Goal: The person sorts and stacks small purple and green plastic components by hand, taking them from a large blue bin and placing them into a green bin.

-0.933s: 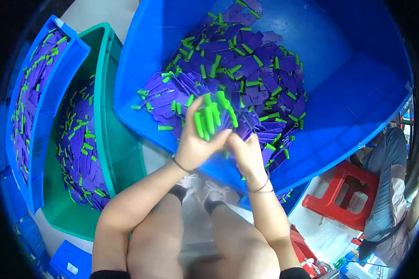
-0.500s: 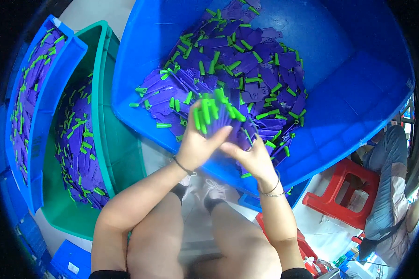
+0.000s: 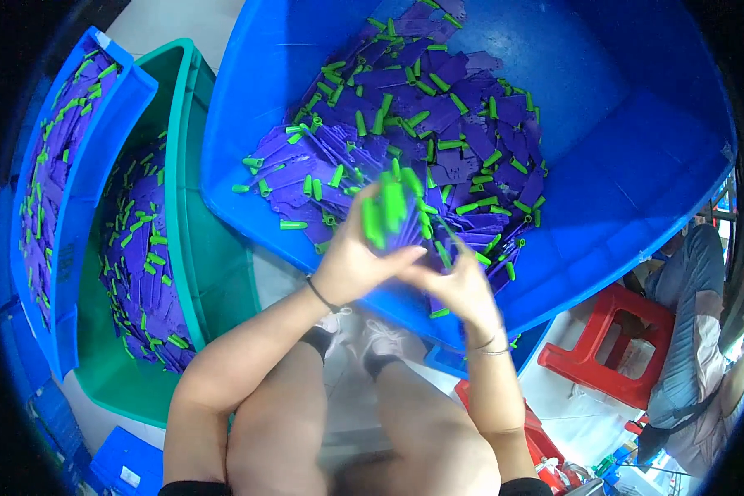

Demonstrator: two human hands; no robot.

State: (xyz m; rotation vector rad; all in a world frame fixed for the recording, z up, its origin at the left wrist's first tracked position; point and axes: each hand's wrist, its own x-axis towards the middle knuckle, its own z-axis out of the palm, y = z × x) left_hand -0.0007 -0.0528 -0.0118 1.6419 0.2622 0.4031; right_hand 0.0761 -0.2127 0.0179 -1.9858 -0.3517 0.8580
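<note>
Over the near edge of a big blue bin (image 3: 636, 165), my left hand (image 3: 351, 264) is closed round a bundle of flat purple pieces with green tube-like ends (image 3: 393, 211). The green ends stick up and are smeared by motion. My right hand (image 3: 459, 289) is closed at the bundle's right side, its thumb close to the left thumb. It grips a thin purple piece with a green end (image 3: 444, 252), seen nearly edge-on. Behind both hands, a heap of the same pieces (image 3: 380, 78) lies loose in the bin.
To the left stands a green bin (image 3: 186, 248) with more purple pieces. A narrower blue crate (image 3: 99, 198) of them sits beyond its left rim. At the right are a red stool (image 3: 612, 339) and another seated person (image 3: 690, 289). A blue box (image 3: 128, 459) lies at lower left.
Both hands have shifted slightly right and down. The bundle has moved with them and turned, its green ends now packed closer together.
</note>
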